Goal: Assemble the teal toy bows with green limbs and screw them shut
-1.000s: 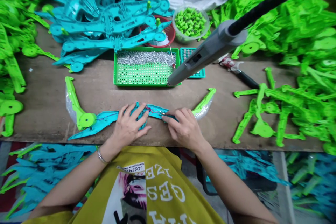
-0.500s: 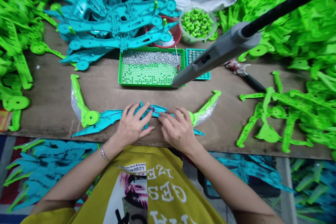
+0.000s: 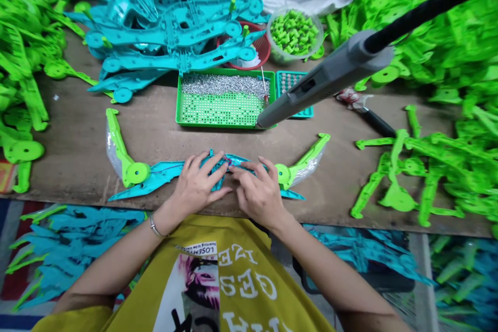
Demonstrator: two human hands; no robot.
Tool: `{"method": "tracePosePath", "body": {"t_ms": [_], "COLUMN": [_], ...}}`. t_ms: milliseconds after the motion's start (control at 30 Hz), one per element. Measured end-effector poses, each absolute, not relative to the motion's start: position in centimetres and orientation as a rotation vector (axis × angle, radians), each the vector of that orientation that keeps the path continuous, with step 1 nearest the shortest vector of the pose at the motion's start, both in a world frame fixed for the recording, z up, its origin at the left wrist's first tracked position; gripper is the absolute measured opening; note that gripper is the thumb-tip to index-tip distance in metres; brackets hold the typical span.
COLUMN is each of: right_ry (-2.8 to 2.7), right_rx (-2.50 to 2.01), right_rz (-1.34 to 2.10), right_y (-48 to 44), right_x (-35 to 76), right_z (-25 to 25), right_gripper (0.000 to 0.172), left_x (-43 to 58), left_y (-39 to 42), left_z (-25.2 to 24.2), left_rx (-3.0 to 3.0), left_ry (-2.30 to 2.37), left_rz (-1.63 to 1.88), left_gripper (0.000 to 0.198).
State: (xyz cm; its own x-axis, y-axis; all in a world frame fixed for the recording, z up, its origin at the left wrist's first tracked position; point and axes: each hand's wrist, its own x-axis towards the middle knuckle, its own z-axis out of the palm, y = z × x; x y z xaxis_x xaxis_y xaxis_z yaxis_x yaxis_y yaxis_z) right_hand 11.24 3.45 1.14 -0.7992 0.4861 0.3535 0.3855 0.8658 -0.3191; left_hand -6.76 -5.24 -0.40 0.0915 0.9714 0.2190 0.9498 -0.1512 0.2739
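A toy bow lies across the table in front of me, its blue shell level and its open inner side facing up. A green limb with clear film angles up at its left end, and another green limb at its right end. My left hand lies over the bow's middle, its fingers curved over the blue shell and holding it down. Just right of the middle, my right hand has its fingers bent together at the shell. Whatever sits between those fingertips is too small to make out.
Beyond the bow stands a green tray of small metal screws. A grey electric screwdriver hangs from the upper right. Behind are a tub of green pieces and stacked blue shells. Green parts are heaped on the right.
My right hand has shifted slightly left along the blue shell, uncovering more of the right limb's round joint. My left hand stays over the bow's middle.
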Motion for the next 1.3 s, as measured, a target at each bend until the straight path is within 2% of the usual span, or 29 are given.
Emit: {"method": "tracePosePath", "body": {"t_ms": [433,867,967,1133,1300], "right_ry": [-2.579,-2.667,-2.660,-2.413,-2.166], "right_rx": [-0.736,-0.694,-0.705,-0.763,-1.020], "right_rz": [0.462,0.128,0.197,0.587,0.443], "right_y": [3.1,2.9,3.0,5.3,6.7], "right_x": [10.8,10.0,9.9,11.6,14.5], "right_z": [1.1,1.0,0.9,2.3,3.4], "right_gripper": [0.030,0.020,0.024,0.028,0.022], "left_x": [-6.7,-6.1,-6.0,-6.0,-6.1], "left_y": [-5.4,-5.8,-5.7,-5.5,-5.3], "left_z": [-0.1,0.1,0.1,0.0,0.0], "left_rx": [2.327,2.345,2.286,2.289,2.403], "left_ry": [2.022,2.098,2.108,2.081,2.062], "left_rz": [0.460,0.525,0.506,0.450,0.426], "left_gripper": [0.045,0.045,0.046,0.041,0.034]}}
